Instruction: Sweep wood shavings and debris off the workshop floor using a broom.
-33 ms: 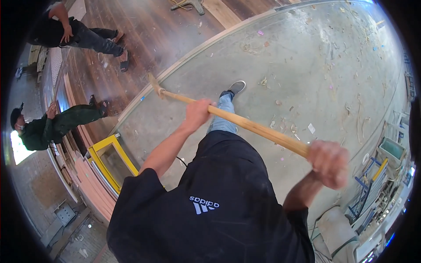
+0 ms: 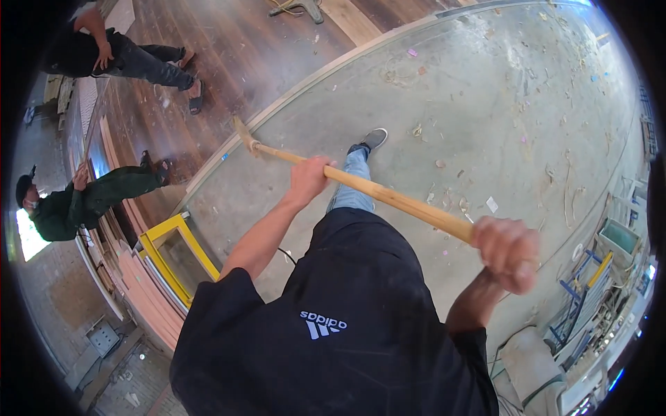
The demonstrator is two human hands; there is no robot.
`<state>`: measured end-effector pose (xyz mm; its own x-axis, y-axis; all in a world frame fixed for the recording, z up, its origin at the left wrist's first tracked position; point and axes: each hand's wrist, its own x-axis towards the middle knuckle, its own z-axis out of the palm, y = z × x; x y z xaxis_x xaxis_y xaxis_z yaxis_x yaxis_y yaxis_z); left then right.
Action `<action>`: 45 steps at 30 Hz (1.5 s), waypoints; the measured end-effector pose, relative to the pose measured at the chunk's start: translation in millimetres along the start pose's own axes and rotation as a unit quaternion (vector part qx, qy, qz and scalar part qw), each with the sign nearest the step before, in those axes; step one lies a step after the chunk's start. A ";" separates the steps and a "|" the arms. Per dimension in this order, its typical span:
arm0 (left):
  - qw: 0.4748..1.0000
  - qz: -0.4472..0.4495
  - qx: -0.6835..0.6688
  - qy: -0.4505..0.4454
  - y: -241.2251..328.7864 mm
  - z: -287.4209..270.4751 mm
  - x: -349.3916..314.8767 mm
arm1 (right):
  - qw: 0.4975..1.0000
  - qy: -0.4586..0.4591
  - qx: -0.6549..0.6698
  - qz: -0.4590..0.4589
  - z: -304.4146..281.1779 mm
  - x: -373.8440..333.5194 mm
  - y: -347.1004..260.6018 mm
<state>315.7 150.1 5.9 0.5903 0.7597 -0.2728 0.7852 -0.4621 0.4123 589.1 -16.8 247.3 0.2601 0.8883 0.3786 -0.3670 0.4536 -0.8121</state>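
Note:
A long broom [image 2: 416, 206] with a pale wooden handle slants across in front of me. Its small straw-coloured head [image 2: 245, 136] is at the far left, by the strip that edges the wooden floor; its bristles are too small to make out. My left hand [image 2: 310, 182] is closed round the middle of the handle. Round the near end, on the right, my right hand [image 2: 506, 254] is wrapped, slightly blurred. Below the handle shows my leg in light blue jeans [image 2: 355, 177], with a grey shoe [image 2: 376, 139] on the concrete.
Scraps [image 2: 492, 204] litter the concrete floor [image 2: 485, 132]. A yellow frame [image 2: 182, 256] and stacked pinkish boards [image 2: 142, 291] stand at left. Two people, one in dark trousers [image 2: 149, 66], one in green [image 2: 114, 187], are beyond. Tools and a blue rack [image 2: 572, 298] line the right.
My right hand has shifted a little to the left with the handle's near end, and my left hand slightly left too. The broom's head has hardly moved.

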 end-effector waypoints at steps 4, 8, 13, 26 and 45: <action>0.992 0.091 -0.067 0.050 1.0 32.9 79.8 | 0.992 0.060 -0.099 0.043 -32.5 40.3 6.1; 0.978 0.172 -0.077 -0.085 105.4 40.1 147.5 | 0.972 0.215 -0.091 -0.041 -56.3 52.0 -66.9; 0.910 0.349 -0.216 -0.061 236.5 68.3 192.9 | 0.932 0.266 -0.221 -0.110 -19.4 57.3 -137.0; 0.845 0.455 -0.138 -0.246 309.0 -55.6 197.4 | 0.901 0.183 -0.216 -0.329 -32.7 19.5 -268.3; 0.856 0.471 -0.169 -0.131 366.4 50.7 295.4 | 0.847 0.341 -0.357 -0.197 -33.4 79.3 -154.0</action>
<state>787.2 182.0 32.3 0.9883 -0.0258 0.1506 -0.1339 -0.6212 0.7721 696.0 -18.6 387.5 0.7809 0.3193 0.5369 0.4395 0.3298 -0.8355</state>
